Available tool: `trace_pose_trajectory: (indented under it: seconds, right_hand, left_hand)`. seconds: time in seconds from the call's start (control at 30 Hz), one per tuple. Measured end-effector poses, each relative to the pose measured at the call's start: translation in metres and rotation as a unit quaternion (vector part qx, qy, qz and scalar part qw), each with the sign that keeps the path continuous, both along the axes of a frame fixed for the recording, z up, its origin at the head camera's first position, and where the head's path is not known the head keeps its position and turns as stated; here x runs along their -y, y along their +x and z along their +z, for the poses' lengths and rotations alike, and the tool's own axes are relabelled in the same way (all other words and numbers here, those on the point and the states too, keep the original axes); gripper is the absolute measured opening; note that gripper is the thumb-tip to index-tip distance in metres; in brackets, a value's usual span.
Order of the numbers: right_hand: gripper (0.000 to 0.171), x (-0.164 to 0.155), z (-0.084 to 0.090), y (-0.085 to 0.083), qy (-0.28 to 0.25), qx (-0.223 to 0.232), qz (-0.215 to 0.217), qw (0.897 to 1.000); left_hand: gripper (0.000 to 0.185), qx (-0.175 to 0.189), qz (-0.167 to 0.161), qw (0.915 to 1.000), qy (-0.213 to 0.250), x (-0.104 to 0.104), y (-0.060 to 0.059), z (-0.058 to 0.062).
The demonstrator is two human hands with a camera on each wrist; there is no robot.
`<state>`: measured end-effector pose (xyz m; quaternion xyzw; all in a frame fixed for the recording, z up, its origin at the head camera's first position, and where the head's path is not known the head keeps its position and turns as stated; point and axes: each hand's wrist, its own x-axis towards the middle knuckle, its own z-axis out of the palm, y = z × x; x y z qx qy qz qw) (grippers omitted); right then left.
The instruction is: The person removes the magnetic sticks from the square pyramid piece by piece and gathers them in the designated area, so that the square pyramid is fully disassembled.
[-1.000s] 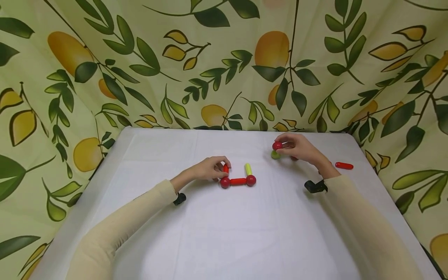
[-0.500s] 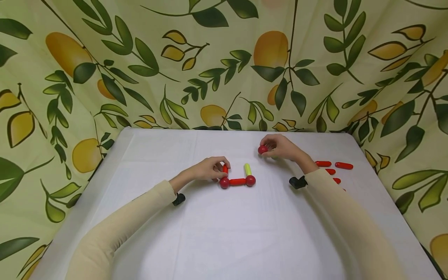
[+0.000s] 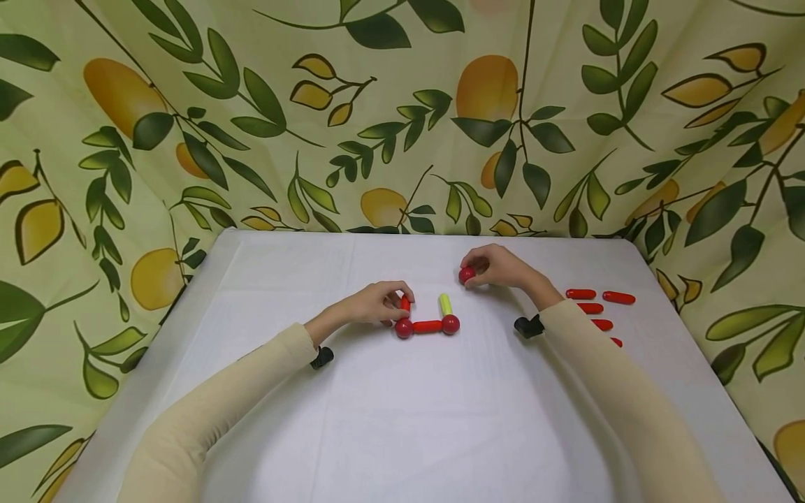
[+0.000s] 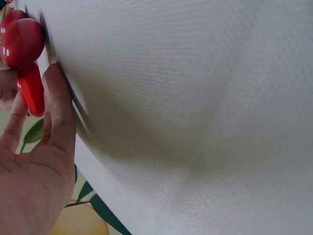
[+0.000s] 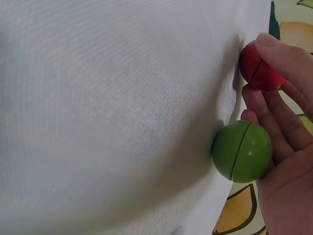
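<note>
My left hand (image 3: 377,304) pinches an upright-lying red rod (image 3: 405,303) at the left end of a U-shaped build. This rod meets a red ball (image 3: 404,328). A second red rod (image 3: 428,326) links it to another red ball (image 3: 450,324), from which a yellow-green rod (image 3: 445,304) points away toward the back. My right hand (image 3: 497,267) holds a loose red ball (image 3: 467,275) between thumb and fingers, just behind the build. By its palm in the right wrist view is a green ball (image 5: 243,152); the hand hides it from the head view.
Several red rods (image 3: 619,297) lie at the right of the white-covered table (image 3: 402,419), some partly behind the right sleeve. A patterned curtain (image 3: 402,126) hangs along the table's back and sides. Each wrist wears a black camera strap (image 3: 530,326).
My right hand has moved left with the red ball, lowering it slightly toward the build. More red rods show at right. The left hand stays where it was.
</note>
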<state>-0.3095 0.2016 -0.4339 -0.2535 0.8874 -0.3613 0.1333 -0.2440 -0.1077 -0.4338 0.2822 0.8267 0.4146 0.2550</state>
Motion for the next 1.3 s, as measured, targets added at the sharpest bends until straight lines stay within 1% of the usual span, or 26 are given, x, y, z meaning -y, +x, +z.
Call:
trace_pose_trajectory:
  seconds: [0.27, 0.7, 0.83, 1.0, 1.1, 1.2, 1.3]
  right_hand:
    - [0.033, 0.002, -0.001, -0.002, 0.005, 0.006, -0.007, 1.000]
    - [0.035, 0.000, 0.002, -0.003, 0.006, 0.022, -0.008, 1.000]
    - [0.036, -0.002, 0.002, -0.003, -0.005, 0.025, -0.009, 1.000]
    - [0.039, -0.007, 0.008, 0.000, -0.015, 0.027, -0.036, 0.999]
    - [0.044, -0.008, 0.014, 0.002, -0.031, 0.016, -0.042, 0.998]
    - [0.044, -0.008, 0.017, 0.005, -0.056, -0.001, -0.034, 0.998]
    - [0.040, -0.006, 0.019, 0.010, -0.085, -0.002, -0.015, 0.996]
  left_hand:
    - [0.028, 0.005, 0.001, 1.0000, 0.002, 0.000, 0.001, 0.002]
    - [0.028, 0.003, 0.001, 1.0000, -0.001, 0.000, 0.001, 0.003]
    - [0.028, -0.003, 0.004, 1.0000, -0.007, 0.000, 0.001, 0.002]
    - [0.028, -0.003, 0.006, 0.9999, -0.009, 0.000, 0.001, 0.001]
    - [0.030, -0.007, 0.007, 0.9999, -0.009, 0.000, 0.002, 0.000]
    - [0.035, -0.007, 0.011, 0.9999, -0.004, 0.001, 0.002, 0.001]
    - [0.042, -0.005, 0.017, 0.9998, 0.001, 0.001, 0.002, 0.001]
